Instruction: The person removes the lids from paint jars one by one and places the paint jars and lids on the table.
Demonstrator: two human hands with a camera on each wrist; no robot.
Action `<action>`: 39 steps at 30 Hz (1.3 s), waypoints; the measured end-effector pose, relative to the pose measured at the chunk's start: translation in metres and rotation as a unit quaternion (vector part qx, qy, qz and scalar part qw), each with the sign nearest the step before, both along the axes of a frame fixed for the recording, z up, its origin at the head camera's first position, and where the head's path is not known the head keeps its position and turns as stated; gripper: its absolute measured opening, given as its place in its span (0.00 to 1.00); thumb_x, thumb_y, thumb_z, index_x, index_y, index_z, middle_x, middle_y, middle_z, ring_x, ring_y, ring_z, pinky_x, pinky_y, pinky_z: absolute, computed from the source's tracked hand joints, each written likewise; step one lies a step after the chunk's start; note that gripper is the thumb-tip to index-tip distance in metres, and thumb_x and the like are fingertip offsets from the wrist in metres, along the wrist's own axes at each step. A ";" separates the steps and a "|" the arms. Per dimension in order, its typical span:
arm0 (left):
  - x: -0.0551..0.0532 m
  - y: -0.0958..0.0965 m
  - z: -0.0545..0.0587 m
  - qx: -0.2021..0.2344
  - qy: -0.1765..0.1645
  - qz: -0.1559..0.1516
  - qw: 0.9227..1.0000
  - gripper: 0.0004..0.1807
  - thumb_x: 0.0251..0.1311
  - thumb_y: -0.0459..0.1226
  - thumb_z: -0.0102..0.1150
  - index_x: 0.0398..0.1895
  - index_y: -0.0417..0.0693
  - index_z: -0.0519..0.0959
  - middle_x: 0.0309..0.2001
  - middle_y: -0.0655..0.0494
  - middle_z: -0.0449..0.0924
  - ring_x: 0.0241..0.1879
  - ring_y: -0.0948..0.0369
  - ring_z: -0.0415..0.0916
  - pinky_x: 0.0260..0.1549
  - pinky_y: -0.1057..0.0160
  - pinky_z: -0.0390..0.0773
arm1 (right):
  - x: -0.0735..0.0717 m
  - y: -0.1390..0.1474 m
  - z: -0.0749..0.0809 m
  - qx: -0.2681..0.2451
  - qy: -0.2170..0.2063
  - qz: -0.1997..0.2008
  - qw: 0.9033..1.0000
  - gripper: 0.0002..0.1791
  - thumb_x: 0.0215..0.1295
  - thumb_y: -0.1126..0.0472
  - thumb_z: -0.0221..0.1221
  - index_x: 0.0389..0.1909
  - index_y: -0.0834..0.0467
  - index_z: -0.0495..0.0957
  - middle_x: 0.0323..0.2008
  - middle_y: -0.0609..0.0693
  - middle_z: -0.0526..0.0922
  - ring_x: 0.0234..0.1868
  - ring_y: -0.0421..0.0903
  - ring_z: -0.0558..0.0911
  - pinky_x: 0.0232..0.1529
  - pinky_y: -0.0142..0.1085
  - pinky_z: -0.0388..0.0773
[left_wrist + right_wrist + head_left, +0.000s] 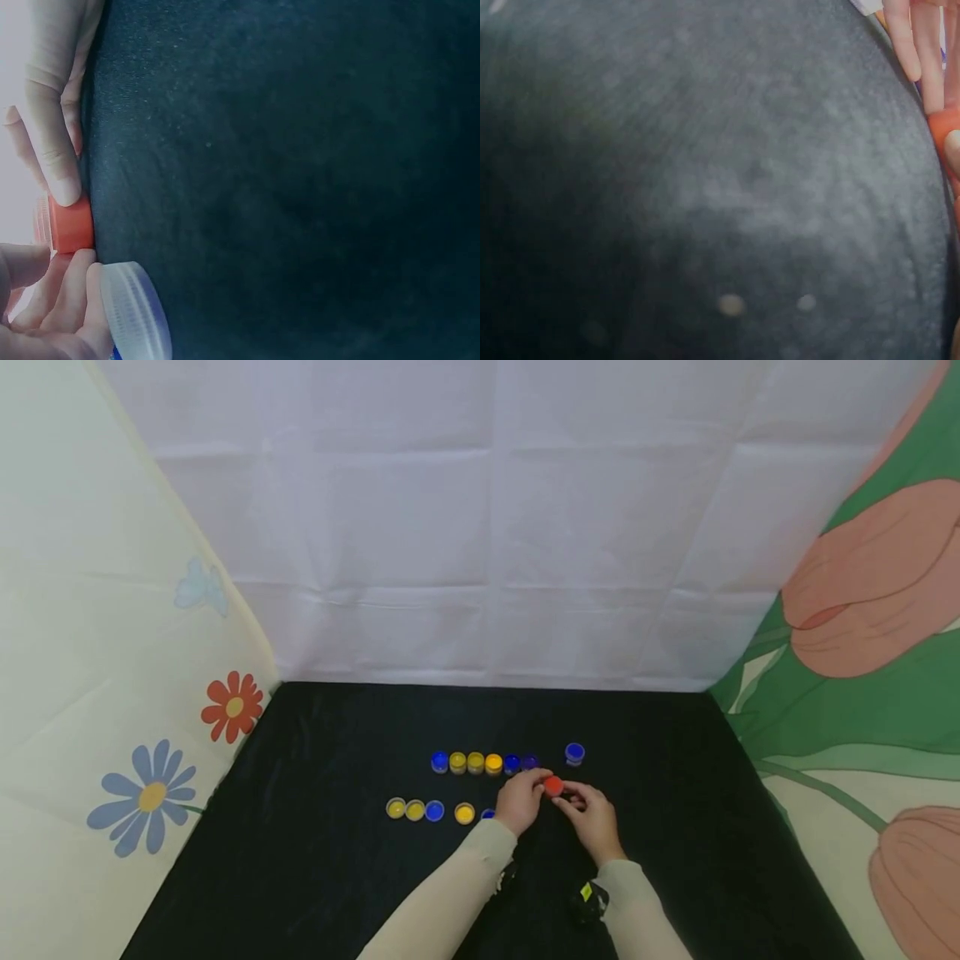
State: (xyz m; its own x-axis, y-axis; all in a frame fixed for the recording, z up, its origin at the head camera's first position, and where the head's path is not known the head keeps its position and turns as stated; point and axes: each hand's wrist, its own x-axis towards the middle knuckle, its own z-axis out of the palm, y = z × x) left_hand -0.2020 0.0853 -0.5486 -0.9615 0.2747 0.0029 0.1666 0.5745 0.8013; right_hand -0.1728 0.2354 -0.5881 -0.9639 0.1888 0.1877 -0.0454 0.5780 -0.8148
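Observation:
Both hands meet at a small red paint pot (553, 787) at the right end of the back row. My left hand (519, 802) pinches it from the left, and my right hand (596, 822) grips it from the right between thumb and fingers. In the left wrist view, the red pot (73, 225) has a ribbed edge, with fingertips on opposite sides. Close to the left fingers stands a translucent ribbed pot (139, 311) with a bluish rim. Only part of the red pot (943, 127) shows in the right wrist view.
Left of the hands, several small pots form a back row, with a blue one (439, 762) at its far end. A front row includes an orange-yellow pot (464, 813); a blue pot (487, 814) is partly hidden by the left arm. Another blue pot (575, 753) stands alone behind the right hand.

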 end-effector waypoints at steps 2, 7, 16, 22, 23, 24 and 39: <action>0.000 0.000 0.001 -0.011 0.005 0.000 1.000 0.15 0.73 0.30 0.54 0.58 0.47 0.82 0.55 0.52 0.84 0.55 0.54 0.81 0.57 0.52 0.78 | 0.000 0.000 0.000 0.000 -0.003 0.000 1.000 0.16 0.60 0.65 0.72 0.49 0.64 0.85 0.45 0.60 0.85 0.40 0.52 0.82 0.43 0.35 0.81; 0.003 -0.002 0.004 -0.009 0.009 -0.006 1.000 0.14 0.73 0.29 0.54 0.56 0.46 0.82 0.53 0.51 0.84 0.52 0.54 0.81 0.55 0.52 0.78 | 0.001 0.000 -0.001 0.006 -0.005 0.000 1.000 0.16 0.60 0.64 0.72 0.49 0.64 0.85 0.44 0.60 0.85 0.41 0.52 0.82 0.43 0.37 0.80; 0.002 -0.002 -0.001 -0.012 0.011 -0.027 0.999 0.10 0.74 0.33 0.54 0.54 0.45 0.79 0.49 0.50 0.85 0.45 0.57 0.82 0.49 0.57 0.80 | 0.001 0.001 -0.001 0.014 0.015 -0.004 1.000 0.15 0.58 0.65 0.73 0.46 0.63 0.85 0.40 0.57 0.86 0.37 0.49 0.81 0.40 0.34 0.79; 0.000 -0.003 -0.007 -0.038 0.013 -0.050 0.998 0.14 0.77 0.34 0.50 0.60 0.45 0.78 0.52 0.49 0.85 0.47 0.56 0.82 0.52 0.55 0.80 | 0.002 0.002 -0.001 -0.012 0.012 0.002 1.000 0.14 0.53 0.65 0.76 0.39 0.61 0.85 0.39 0.54 0.86 0.35 0.44 0.81 0.38 0.28 0.79; 0.000 -0.003 -0.007 -0.041 0.015 -0.053 0.998 0.15 0.77 0.34 0.49 0.60 0.44 0.78 0.52 0.49 0.84 0.48 0.56 0.82 0.52 0.55 0.80 | 0.002 0.002 -0.001 -0.018 0.009 0.006 1.000 0.14 0.53 0.65 0.76 0.39 0.61 0.85 0.39 0.54 0.86 0.35 0.44 0.81 0.38 0.28 0.79; -0.001 -0.003 -0.007 -0.044 0.016 -0.057 0.997 0.15 0.77 0.34 0.49 0.61 0.44 0.78 0.53 0.49 0.84 0.49 0.55 0.81 0.53 0.55 0.79 | 0.002 0.003 -0.001 -0.025 0.006 0.009 1.000 0.14 0.52 0.66 0.76 0.39 0.60 0.85 0.39 0.55 0.86 0.36 0.44 0.81 0.38 0.28 0.79; -0.003 -0.008 -0.004 -0.054 0.012 -0.077 0.995 0.17 0.77 0.33 0.48 0.64 0.47 0.77 0.59 0.50 0.81 0.58 0.54 0.79 0.59 0.54 0.76 | -0.002 0.007 -0.001 0.003 0.011 0.041 0.999 0.15 0.57 0.69 0.73 0.45 0.65 0.87 0.40 0.56 0.84 0.38 0.47 0.82 0.39 0.29 0.80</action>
